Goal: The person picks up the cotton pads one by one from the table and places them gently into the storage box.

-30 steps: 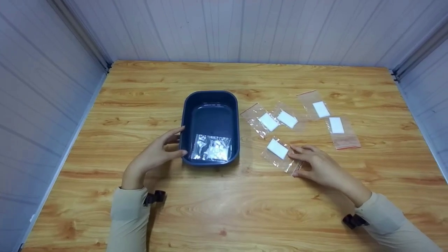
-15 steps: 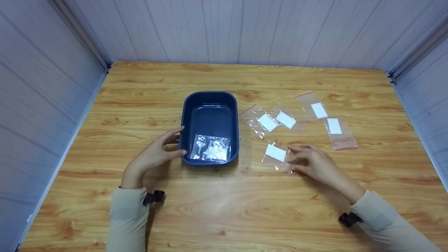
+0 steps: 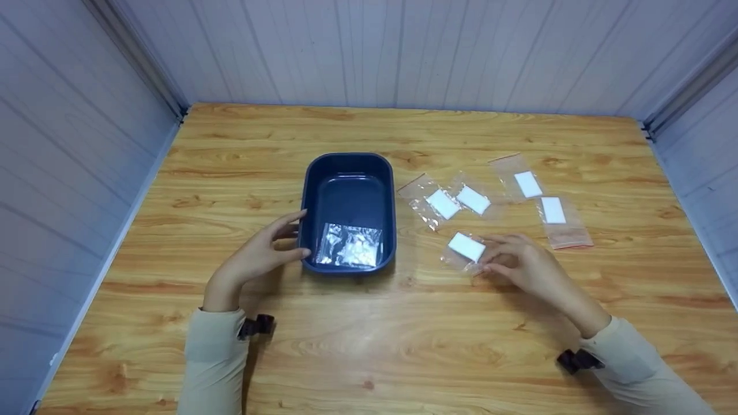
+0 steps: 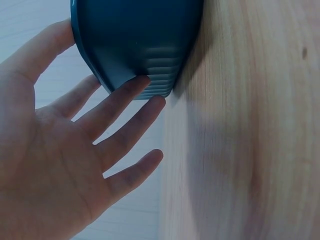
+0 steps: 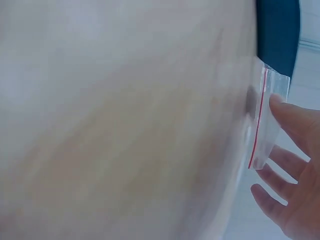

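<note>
Perhaps the bag (image 3: pixel 464 250) may slip, because right hand (image 3: pixel 526 263) pinches only its edge — left hand (image 3: pixel 255 257), spread, touches tray (image 3: pixel 350 203) around nine o'clock.

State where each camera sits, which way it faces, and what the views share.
Head: worn on the head, looking forward and down at the table and tray; left hand, right hand and both sleeves show.
Left wrist: worn on that wrist, facing the tray's outside; only the left hand shows.
Right wrist: worn on that wrist, facing across the table toward the held bag; only the right hand shows.
Shared: head and right wrist both show held bag, right hand and tray.
</note>
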### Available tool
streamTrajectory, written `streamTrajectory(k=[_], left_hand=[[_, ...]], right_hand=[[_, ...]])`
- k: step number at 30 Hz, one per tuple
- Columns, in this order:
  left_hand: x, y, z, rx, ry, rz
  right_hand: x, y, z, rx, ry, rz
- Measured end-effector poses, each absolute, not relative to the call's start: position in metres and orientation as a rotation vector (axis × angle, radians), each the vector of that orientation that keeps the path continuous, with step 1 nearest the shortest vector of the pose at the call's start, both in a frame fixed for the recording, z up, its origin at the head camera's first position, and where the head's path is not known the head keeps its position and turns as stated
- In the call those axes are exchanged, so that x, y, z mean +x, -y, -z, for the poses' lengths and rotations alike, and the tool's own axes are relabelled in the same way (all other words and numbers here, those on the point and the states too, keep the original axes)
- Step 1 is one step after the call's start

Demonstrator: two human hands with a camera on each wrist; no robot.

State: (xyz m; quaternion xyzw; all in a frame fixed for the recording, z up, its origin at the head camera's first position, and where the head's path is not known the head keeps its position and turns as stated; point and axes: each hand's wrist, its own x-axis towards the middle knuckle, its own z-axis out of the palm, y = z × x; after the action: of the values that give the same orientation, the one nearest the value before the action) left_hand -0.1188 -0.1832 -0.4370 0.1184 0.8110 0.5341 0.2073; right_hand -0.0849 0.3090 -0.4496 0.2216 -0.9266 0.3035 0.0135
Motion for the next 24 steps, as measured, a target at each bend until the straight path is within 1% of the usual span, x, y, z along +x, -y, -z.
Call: streamTrajectory(k=[4, 14, 24], left_hand=[[-0.119, 0.183, 0.437, 0.315, -2.253, -1.487], [-0.118, 0.183, 0.436, 0.276, -2.263, -1.472], [-0.117, 0.185, 0.437, 0.304, -2.269, -1.481]], right_hand=[[-0.086, -0.306, 0.442, 0.690, 2.777, -0.970], [-0.093, -0.294, 0.429, 0.597, 2.621, -1.065], [-0.102, -0.275, 0.421, 0.682, 2.458, -1.125]])
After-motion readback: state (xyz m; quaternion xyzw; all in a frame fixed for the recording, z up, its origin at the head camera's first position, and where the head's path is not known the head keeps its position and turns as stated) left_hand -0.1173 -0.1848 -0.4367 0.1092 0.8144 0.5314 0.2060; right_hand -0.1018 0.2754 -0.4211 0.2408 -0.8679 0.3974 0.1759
